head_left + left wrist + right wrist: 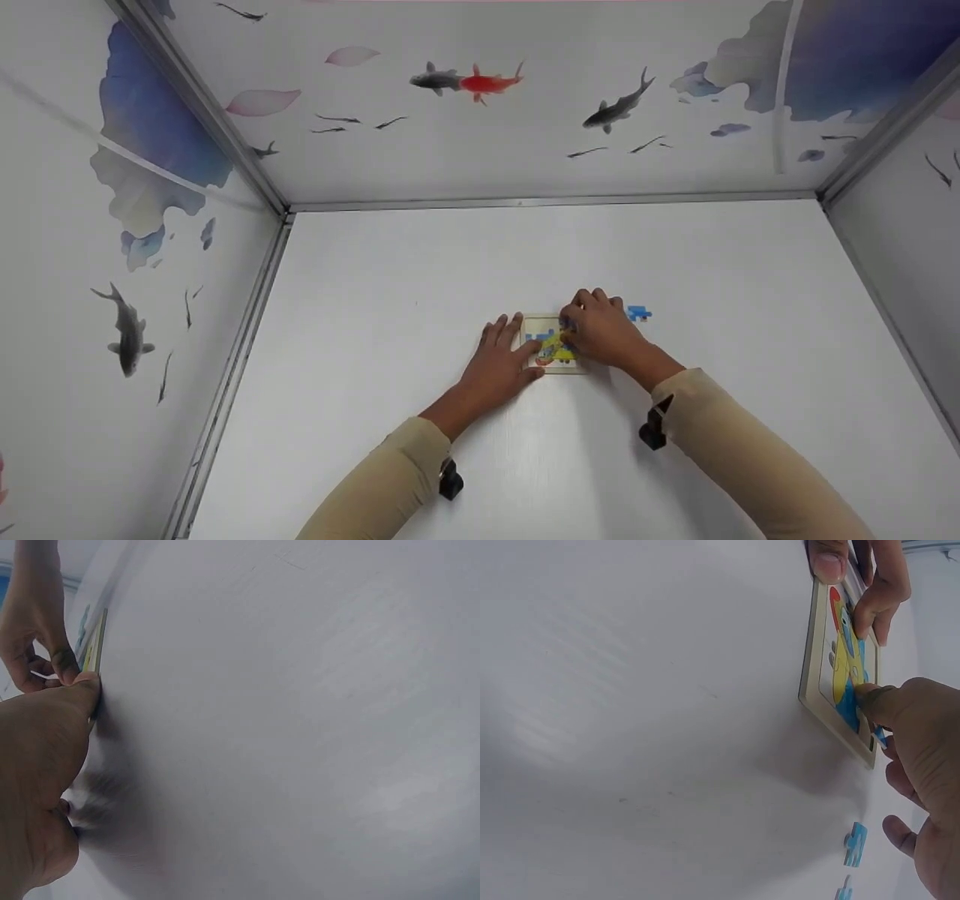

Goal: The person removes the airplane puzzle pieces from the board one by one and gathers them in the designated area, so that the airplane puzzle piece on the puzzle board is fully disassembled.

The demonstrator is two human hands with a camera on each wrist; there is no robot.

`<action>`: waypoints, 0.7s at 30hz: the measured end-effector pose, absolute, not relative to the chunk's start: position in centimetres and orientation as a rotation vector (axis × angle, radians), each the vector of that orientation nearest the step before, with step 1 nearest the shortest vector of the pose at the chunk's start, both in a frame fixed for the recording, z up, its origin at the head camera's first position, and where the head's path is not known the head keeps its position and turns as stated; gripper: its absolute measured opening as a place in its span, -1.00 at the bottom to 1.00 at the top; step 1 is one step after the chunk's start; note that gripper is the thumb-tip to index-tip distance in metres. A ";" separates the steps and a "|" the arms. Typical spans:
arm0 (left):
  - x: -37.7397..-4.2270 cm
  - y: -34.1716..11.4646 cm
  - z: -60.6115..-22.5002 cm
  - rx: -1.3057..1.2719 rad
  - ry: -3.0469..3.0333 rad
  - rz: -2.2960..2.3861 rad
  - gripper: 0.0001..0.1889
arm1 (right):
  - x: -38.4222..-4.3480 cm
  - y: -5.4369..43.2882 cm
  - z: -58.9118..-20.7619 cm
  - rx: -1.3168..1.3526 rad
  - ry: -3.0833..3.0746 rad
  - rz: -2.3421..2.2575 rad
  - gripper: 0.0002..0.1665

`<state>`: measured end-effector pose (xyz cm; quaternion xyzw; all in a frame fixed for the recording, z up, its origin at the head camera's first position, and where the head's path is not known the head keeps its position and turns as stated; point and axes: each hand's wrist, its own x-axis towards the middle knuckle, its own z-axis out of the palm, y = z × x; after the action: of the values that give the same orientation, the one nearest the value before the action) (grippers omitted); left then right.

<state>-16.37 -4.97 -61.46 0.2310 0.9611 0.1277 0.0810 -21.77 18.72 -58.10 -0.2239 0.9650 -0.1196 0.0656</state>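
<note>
A small wooden jigsaw puzzle tray [840, 726] lies flat on the table, showing a yellow, blue and red cartoon picture [847, 667]. My left hand [495, 367] rests at the tray's left side, fingers spread, its thumb over the edge. On the right, my right hand [604, 330] pinches a small blue puzzle piece [880, 736] at the tray's far right corner, mostly covered by the fingers. Two loose blue puzzle pieces, one of them nearer [855, 844], lie on the table right of the tray. The left wrist view shows the tray only edge-on, behind the left thumb.
The white table [360, 315] is bordered by metal-framed walls [525, 165] at the back, left and right, printed with fish and petals. A black wrist camera [451, 481] hangs beneath the left sleeve, another [654, 429] beneath the right.
</note>
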 end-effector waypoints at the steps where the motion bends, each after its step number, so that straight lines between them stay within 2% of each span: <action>1: -16.4 -5.0 -61.5 0.692 2.877 0.383 -0.38 | -21.7 18.7 -58.1 -0.686 2.918 -0.359 -0.61; 10: -16.3 -5.0 -61.6 0.697 2.873 0.395 -0.37 | -21.5 19.4 -58.4 -0.765 2.996 -0.379 -0.63; 21: -16.3 -5.1 -61.5 0.695 2.856 0.426 -0.35 | -21.5 22.2 -58.6 -0.789 3.071 -0.455 -0.75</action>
<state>-16.27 -5.11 -61.55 0.2330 0.9581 0.1428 0.0856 -21.45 22.22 -58.58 -0.2462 0.9583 -0.1420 -0.0306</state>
